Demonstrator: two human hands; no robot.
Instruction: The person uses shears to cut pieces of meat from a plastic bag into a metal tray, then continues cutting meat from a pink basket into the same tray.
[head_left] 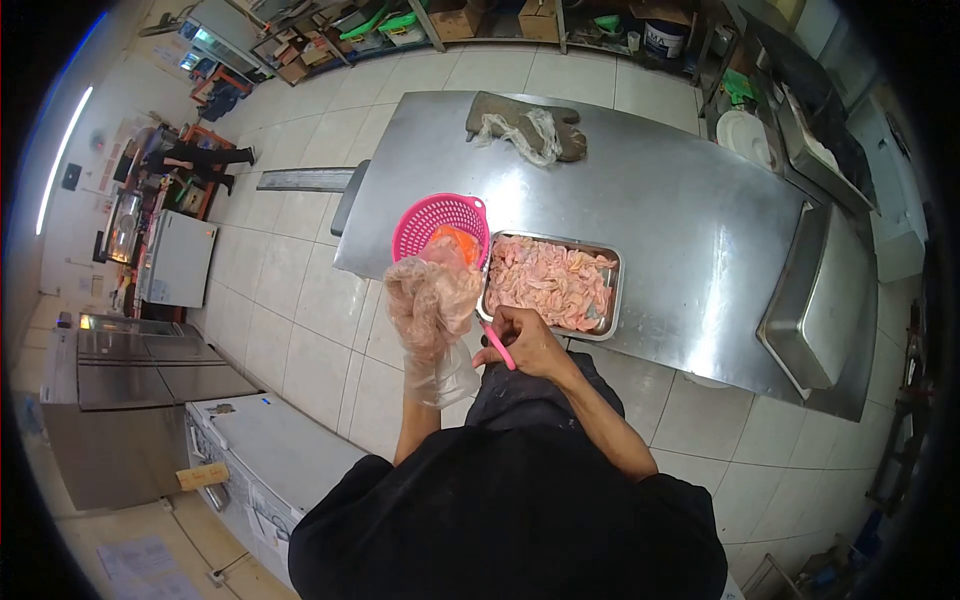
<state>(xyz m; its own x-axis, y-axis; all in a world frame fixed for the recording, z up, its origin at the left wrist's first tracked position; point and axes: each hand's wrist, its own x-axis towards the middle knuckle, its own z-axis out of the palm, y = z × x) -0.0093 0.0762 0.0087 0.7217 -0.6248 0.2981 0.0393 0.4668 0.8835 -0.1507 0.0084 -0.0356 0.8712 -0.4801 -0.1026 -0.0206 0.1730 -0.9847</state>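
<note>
Here, clear plastic [412, 292] shrouds the left hand [434, 322], its grip indiscernible, near the pink basket [404, 232]. A pink handle [506, 357] sits in the right hand's [532, 345] grip; best keep that tool off the plastic. Rightward, pale meat [550, 280] fills a tray [617, 290] on the counter [690, 230].

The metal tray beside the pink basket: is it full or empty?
The tray is not empty: pink pieces cover nearly all its bottom. Their depth I cannot tell.
</note>
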